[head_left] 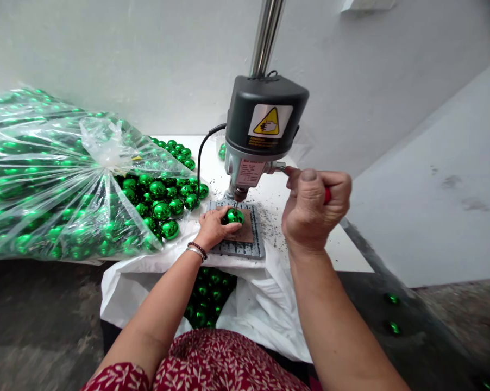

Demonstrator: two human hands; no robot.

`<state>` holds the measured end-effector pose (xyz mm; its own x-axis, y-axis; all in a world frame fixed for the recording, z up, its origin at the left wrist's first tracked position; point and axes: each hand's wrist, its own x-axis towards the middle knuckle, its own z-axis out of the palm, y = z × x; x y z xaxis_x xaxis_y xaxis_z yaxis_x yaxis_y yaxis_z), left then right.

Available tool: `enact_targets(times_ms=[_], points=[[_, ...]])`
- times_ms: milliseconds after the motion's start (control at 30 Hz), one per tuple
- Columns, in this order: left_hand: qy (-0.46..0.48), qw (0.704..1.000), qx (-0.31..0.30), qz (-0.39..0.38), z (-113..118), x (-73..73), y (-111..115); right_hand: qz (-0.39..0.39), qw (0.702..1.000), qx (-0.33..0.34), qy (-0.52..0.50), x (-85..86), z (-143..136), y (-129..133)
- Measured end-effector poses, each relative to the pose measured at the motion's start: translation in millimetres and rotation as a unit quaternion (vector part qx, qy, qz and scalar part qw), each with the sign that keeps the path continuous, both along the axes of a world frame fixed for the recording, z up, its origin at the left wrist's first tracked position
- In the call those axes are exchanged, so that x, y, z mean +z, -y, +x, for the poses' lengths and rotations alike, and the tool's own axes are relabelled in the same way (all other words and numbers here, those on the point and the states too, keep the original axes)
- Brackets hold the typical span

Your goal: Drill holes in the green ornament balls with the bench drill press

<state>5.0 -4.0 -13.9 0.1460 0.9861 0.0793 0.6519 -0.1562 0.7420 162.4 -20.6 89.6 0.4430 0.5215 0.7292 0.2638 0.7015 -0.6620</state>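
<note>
A drill press with a dark motor housing stands on the white table. Under its chuck, my left hand grips a shiny green ball against a brown board on the grey slotted base. The drill bit reaches down to the top of the ball; whether it is inside cannot be made out. My right hand is closed around the red-ended feed lever at the right side of the press.
A large clear bag of green balls lies at the left, with loose balls beside it. A white sack with green balls hangs at the table's front. Dark shavings surround the base. Two balls lie on the floor at right.
</note>
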Motion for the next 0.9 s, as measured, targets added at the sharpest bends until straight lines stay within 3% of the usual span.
enact_targets(times_ms=[133, 367, 667, 767, 900], points=[[-0.011, 1.000, 0.003, 0.001, 1, 0.4, 1, 0.019, 0.999, 0.023, -0.034, -4.1, -4, 2], [-0.036, 0.999, 0.005, -0.014, 2, 7.2, 5, 0.129, 0.980, 0.126, -0.088, -2.6, -11, 1], [-0.037, 0.999, 0.010, -0.017, 3, 7.2, 6, 0.120, 0.984, 0.099, -0.085, -15.3, -12, 2], [-0.024, 1.000, 0.014, -0.007, 3, 3.6, 4, 0.088, 0.992, 0.052, -0.077, 1.9, -12, 2], [0.039, 0.999, 0.010, -0.003, -2, 1.2, 4, 0.022, 0.998, 0.018, -0.056, 43.2, -8, -15]])
